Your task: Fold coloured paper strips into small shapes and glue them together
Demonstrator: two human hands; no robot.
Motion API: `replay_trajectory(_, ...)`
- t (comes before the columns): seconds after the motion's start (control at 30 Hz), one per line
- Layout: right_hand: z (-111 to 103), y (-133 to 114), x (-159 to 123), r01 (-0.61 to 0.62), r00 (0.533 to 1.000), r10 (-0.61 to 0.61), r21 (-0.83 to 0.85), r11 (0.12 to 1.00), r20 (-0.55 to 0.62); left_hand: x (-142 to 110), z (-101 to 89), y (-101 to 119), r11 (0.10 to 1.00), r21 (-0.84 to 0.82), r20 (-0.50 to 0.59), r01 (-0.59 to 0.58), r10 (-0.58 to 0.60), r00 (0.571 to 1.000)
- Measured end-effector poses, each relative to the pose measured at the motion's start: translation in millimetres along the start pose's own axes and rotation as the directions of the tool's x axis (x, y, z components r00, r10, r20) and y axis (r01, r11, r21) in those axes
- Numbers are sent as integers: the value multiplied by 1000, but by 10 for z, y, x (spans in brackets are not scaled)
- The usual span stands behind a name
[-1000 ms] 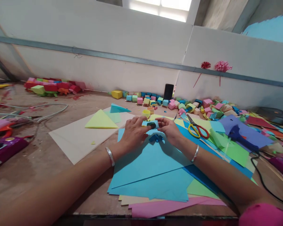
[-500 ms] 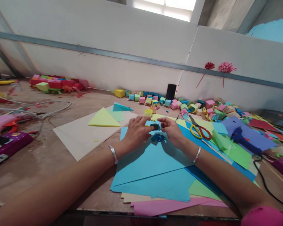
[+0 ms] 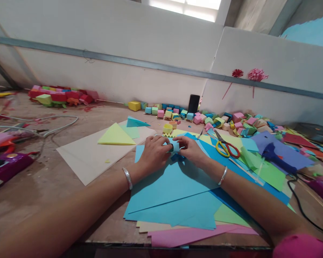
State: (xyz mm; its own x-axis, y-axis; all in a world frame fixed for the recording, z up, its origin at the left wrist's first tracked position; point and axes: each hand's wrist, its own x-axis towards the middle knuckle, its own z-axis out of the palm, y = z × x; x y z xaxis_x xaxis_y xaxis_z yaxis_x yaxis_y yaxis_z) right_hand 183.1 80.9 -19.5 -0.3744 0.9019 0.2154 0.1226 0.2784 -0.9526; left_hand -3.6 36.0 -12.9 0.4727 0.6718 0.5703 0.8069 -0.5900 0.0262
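Observation:
Between my hands is a small light-blue folded paper box (image 3: 174,146), its dark hollow side facing left. My left hand (image 3: 156,150) is closed on its left side, with fingers at the opening. The fingers of my right hand (image 3: 190,150) pinch its right side. Just under it, a darker blue cut paper piece (image 3: 178,157) lies on the light-blue sheets (image 3: 172,190). Beyond my fingers are a zigzag-edged yellow strip (image 3: 169,135) and a small open yellow paper box (image 3: 167,128).
Scissors (image 3: 226,148) with yellow and red handles lie right of my hands. A dark blue glue gun (image 3: 278,159) rests farther right. Small paper boxes (image 3: 210,118) line the wall beside a phone (image 3: 194,104). Folded yellow paper (image 3: 116,136) lies left; a purple power strip (image 3: 10,168) is far left.
The light-blue box has turned in my fingers, so its hollow side now faces left rather than toward me. The view has shifted slightly; the things on the table stay put.

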Motion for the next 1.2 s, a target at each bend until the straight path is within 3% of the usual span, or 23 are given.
replay_trajectory(0.1,-1,6,-25,161,987,-150,-291,943,60,-4,9,3,1000,-4,-15,3,-3,1000)
replay_trajectory(0.2,28,-22,-60,224,974,-192,-356,907,122,4,0,9,1000,3,-22,25,-25,999)
replay_trajectory(0.37,69,-44,-64,175,984,-175,-303,937,27,8,-2,15,996,-56,-24,67,-68,997)
replay_trajectory(0.57,-40,20,44,127,991,-131,-114,985,-31,8,5,-15,961,-267,-147,73,-116,982)
replay_trajectory(0.77,-117,-88,78,144,987,-136,106,984,-80,12,190,-214,931,-295,-102,214,-253,962)
replay_trajectory(0.9,-115,-99,79,170,985,-165,138,976,-49,32,223,-251,849,-459,-51,261,-319,946)
replay_trajectory(1.07,-149,-39,102,278,959,-281,-55,959,-45,63,141,-187,676,-637,23,371,-464,885)
replay_trajectory(1.2,-178,-53,87,406,906,-423,-264,875,-9,61,94,-140,716,-593,-9,368,-464,886)
